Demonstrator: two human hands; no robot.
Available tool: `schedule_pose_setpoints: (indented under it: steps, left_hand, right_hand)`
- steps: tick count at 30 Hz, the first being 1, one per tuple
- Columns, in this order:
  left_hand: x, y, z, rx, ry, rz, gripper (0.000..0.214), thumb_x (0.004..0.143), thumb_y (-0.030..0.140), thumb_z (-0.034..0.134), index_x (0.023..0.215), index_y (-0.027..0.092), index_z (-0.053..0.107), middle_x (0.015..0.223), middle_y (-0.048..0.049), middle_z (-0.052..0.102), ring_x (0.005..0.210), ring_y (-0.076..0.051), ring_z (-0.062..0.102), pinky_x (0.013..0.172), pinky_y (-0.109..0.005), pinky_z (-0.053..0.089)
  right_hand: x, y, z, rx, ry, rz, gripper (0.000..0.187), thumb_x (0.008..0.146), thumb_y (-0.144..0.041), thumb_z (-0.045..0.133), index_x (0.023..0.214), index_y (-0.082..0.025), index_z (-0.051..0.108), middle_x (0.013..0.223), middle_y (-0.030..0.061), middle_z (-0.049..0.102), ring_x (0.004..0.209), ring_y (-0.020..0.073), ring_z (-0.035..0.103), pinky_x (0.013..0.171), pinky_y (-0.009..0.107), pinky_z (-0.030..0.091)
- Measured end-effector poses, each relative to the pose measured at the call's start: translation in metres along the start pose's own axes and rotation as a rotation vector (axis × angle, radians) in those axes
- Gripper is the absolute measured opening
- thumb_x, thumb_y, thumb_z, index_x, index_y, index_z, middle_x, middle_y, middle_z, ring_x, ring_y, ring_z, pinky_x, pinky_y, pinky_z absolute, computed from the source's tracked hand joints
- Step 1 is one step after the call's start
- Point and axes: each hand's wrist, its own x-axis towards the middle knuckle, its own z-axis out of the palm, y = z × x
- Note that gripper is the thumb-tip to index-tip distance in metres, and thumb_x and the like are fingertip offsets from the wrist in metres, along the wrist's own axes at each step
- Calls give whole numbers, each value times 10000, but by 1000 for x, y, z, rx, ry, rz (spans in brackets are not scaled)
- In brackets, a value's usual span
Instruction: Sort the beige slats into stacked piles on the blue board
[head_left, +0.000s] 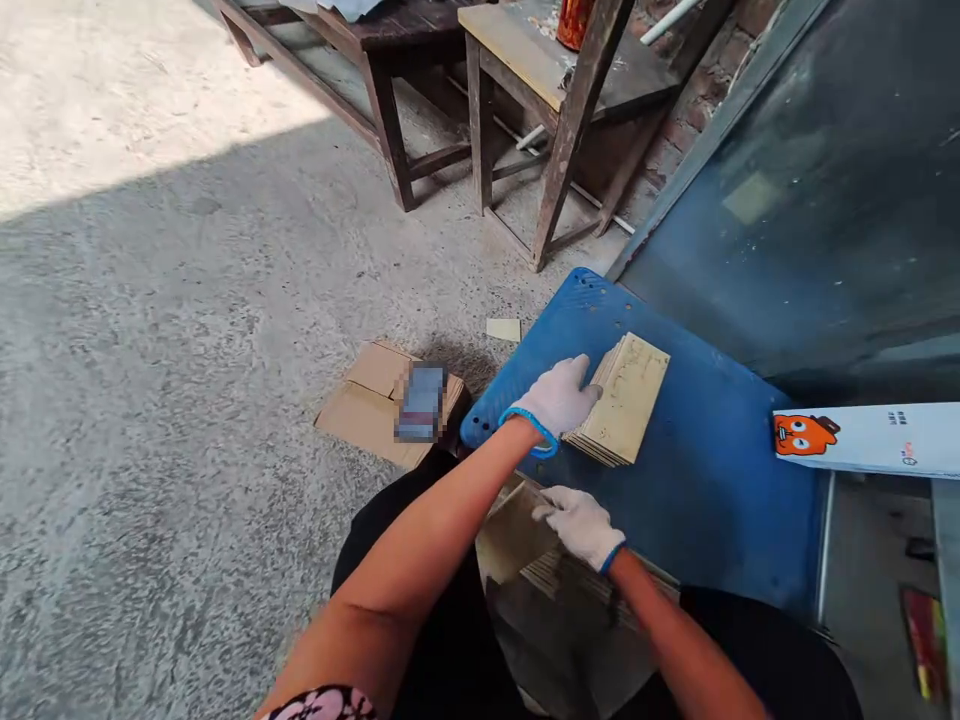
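Observation:
White gloves with blue cuffs cover both my hands. My left hand is at the left side of a stack of thin yellowish rectangular boards, fingers stretched out and touching or very close to its edge. The stack lies on a blue plastic tabletop. Below the near edge, my right hand has its fingers closed on the edge of a thin yellowish board, which hangs tilted between my knees. More boards stand low down beneath my right hand, partly hidden by it and my forearm.
On the floor at left lie a flattened cardboard box with a blurred phone-like thing on it, and a pale scrap. Wooden stools stand ahead. A dark panel and a white box are at right.

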Motion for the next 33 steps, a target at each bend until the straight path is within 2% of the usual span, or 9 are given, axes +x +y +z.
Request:
schedule_pose_setpoints:
  steps: [4,7,11,14,17,20,24,28,33]
  left_hand:
    - [4,-2,0,-39,2,-27,559,924,356,532,1456,185,508,1483,-92,535,1353,-253,513,1123,-324,389]
    - [9,-5,5,-75,-46,-14,483,917,342,535,1363,171,605,1391,-93,622,1284,-242,573,1059,-280,428]
    - [12,-11,20,-220,-217,42,322,901,380,542,1021,184,767,941,-64,770,843,-221,694,727,-260,504]
    - [11,-12,34,-322,-330,46,307,885,414,557,820,193,760,685,-17,692,623,-169,594,570,-247,423]
    - [11,-8,47,-371,-319,26,251,864,366,586,726,195,708,586,18,582,564,-128,489,524,-232,347]
    - [17,-1,60,-447,-241,-16,260,881,329,557,687,181,647,549,35,485,523,-103,391,495,-233,294]
    - [36,6,77,-587,-79,-130,254,904,342,532,738,176,629,596,26,517,530,-96,412,495,-224,321]
    - [59,10,93,-563,43,-253,257,927,334,496,856,171,682,680,-17,628,600,-132,538,554,-239,420]
    - [77,17,112,-451,63,-320,314,954,326,470,1020,143,717,906,-88,741,789,-180,659,637,-242,479]
  right_hand:
    - [-18,-4,-73,281,16,3,228,725,-336,657,859,-197,777,763,-24,712,766,169,618,691,264,444]
    - [-29,-5,-130,594,103,-48,317,640,-423,735,813,-159,762,764,2,709,722,166,602,692,280,463]
    - [-37,-1,-200,760,206,-7,345,530,-371,835,778,-150,736,691,22,694,614,162,606,579,269,474]
    - [-38,7,-236,820,281,-25,331,512,-322,854,781,-171,733,680,37,695,594,188,633,543,293,509]
    - [-29,17,-256,848,313,-57,338,495,-278,866,788,-172,733,723,40,713,608,197,656,567,309,548]
    - [-5,29,-263,887,426,-99,316,529,-311,862,768,-176,706,732,22,710,612,174,649,548,277,543]
    - [34,51,-253,1120,690,-221,373,709,-545,752,725,-226,559,736,1,654,720,155,650,635,258,556]
    - [59,71,-212,1181,798,-144,450,774,-650,634,720,-255,426,634,-44,523,624,130,586,633,255,545]
    - [68,80,-147,819,869,-86,567,849,-680,449,1174,-225,543,1044,38,667,950,169,647,768,303,560]
